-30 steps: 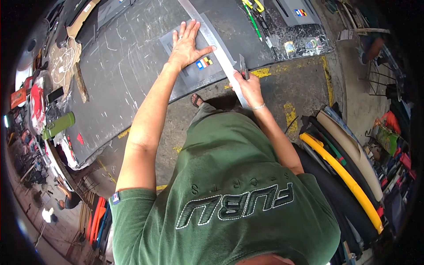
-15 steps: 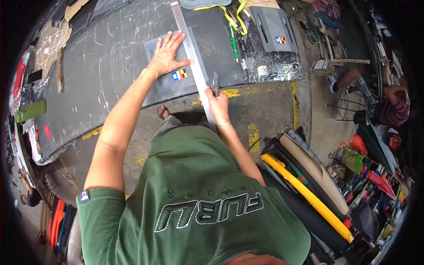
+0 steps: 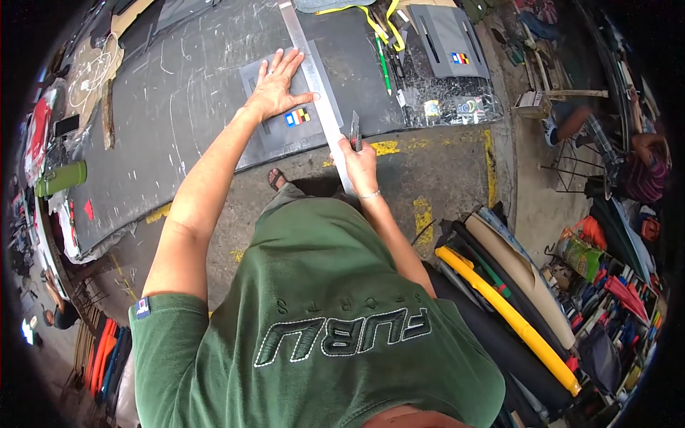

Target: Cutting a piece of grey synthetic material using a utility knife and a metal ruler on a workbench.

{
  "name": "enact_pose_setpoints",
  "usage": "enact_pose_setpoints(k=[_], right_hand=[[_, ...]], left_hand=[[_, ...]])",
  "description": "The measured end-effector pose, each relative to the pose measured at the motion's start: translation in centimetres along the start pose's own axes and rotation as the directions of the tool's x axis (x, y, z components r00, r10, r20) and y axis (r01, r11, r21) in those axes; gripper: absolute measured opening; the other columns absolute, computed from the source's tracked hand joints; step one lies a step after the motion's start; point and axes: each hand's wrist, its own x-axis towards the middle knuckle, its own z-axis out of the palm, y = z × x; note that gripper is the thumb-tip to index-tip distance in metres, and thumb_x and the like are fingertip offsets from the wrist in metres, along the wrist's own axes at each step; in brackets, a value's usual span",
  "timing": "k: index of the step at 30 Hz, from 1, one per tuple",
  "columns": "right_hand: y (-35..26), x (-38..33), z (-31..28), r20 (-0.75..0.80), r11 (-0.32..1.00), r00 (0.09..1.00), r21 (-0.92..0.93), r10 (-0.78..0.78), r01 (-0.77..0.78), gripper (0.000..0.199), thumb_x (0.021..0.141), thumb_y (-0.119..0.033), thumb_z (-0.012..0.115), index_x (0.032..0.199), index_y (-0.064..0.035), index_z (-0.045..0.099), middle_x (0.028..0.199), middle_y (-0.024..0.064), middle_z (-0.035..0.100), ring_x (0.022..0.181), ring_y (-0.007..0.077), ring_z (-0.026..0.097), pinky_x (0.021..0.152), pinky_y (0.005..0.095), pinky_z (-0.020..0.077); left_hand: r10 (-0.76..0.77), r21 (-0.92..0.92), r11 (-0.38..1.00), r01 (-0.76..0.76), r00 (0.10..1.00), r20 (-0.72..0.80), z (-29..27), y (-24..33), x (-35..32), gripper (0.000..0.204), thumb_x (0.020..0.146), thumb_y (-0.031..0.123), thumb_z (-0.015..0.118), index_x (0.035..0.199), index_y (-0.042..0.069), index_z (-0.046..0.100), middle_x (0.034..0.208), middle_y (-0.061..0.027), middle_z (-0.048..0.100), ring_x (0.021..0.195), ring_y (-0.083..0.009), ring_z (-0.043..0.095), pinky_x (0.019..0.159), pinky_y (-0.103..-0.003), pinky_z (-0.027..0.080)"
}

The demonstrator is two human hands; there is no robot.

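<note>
My left hand lies flat with fingers spread on a grey sheet, its thumb touching a long metal ruler. Beside that hand a small patch of coloured flags shows on the sheet. The ruler runs across the sheet and sticks out past the table's near edge. At this overhanging end, my right hand is closed with its thumb against the ruler. A cutter knife points up out of the same hand; its handle is mostly hidden by the fingers.
The dark worktable carries a green pencil, a yellow tape and another grey piece with a flag patch. Rolls of material, one a yellow roll, lie on the right. A seated person is at far right.
The whole view has shifted slightly to the right. Both hands, the ruler and the sheet keep nearly the same places on the table; the knife stands a little more upright.
</note>
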Motion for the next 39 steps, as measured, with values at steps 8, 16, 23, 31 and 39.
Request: enact_pose_setpoints(k=[8, 16, 23, 31, 39], right_hand=[[0.3, 0.2, 0.3, -0.008, 1.000, 1.000, 0.008, -0.005, 0.005, 0.026, 0.099, -0.022, 0.070, 0.098, 0.0032, 0.069, 0.077, 0.0103, 0.072, 0.063, 0.0161, 0.070, 0.056, 0.0298, 0.0555], [-0.2, 0.1, 0.5, -0.059, 0.999, 0.998, 0.039, 0.002, 0.001, 0.024, 0.095, -0.020, 0.071, 0.084, 0.0014, 0.070, 0.069, 0.0089, 0.072, 0.057, 0.0122, 0.066, 0.052, 0.0294, 0.0509], [-0.7, -0.2, 0.6, -0.057, 0.997, 0.998, 0.079, 0.018, -0.014, 0.022, 0.096, -0.017, 0.071, 0.085, 0.0011, 0.070, 0.069, 0.0073, 0.071, 0.058, 0.0122, 0.067, 0.051, 0.0284, 0.0502], [-0.1, 0.0, 0.5, -0.033, 0.993, 0.999, 0.110, 0.035, -0.031, 0.022, 0.097, -0.018, 0.070, 0.088, 0.0021, 0.071, 0.071, 0.0082, 0.072, 0.058, 0.0122, 0.067, 0.051, 0.0282, 0.0503], [-0.3, -0.1, 0.3, -0.031, 0.999, 0.999, 0.033, 0.013, -0.012, 0.023, 0.097, -0.019, 0.070, 0.091, 0.0029, 0.071, 0.072, 0.0105, 0.074, 0.059, 0.0134, 0.068, 0.053, 0.0291, 0.0514]], left_hand=[[-0.007, 0.011, 1.000, 0.007, 1.000, 0.002, 0.1, -0.2, 0.0, 0.111, 0.079, 0.073, 0.073, 0.163, 0.015, 0.030, 0.171, -0.0089, 0.023, 0.160, -0.0338, 0.009, 0.126, -0.060, 0.009], [-0.006, 0.008, 1.000, 0.006, 1.000, -0.001, 0.0, -0.2, 0.0, 0.111, 0.079, 0.073, 0.072, 0.163, 0.015, 0.030, 0.171, -0.0096, 0.023, 0.160, -0.0332, 0.009, 0.127, -0.058, 0.007], [-0.004, -0.002, 1.000, 0.004, 1.000, -0.007, 0.1, -0.2, 0.0, 0.112, 0.078, 0.074, 0.072, 0.163, 0.015, 0.030, 0.171, -0.0111, 0.022, 0.160, -0.0330, 0.010, 0.127, -0.057, 0.006], [0.009, 0.001, 1.000, -0.009, 0.999, -0.038, 0.5, -0.5, 0.0, 0.112, 0.077, 0.075, 0.073, 0.163, 0.017, 0.031, 0.171, -0.0139, 0.020, 0.160, -0.0351, 0.011, 0.127, -0.057, 0.008], [0.017, 0.008, 1.000, -0.016, 0.997, -0.081, 0.8, -0.6, 0.0, 0.111, 0.076, 0.076, 0.073, 0.162, 0.019, 0.033, 0.171, -0.0151, 0.021, 0.159, -0.0364, 0.012, 0.127, -0.057, 0.009]])
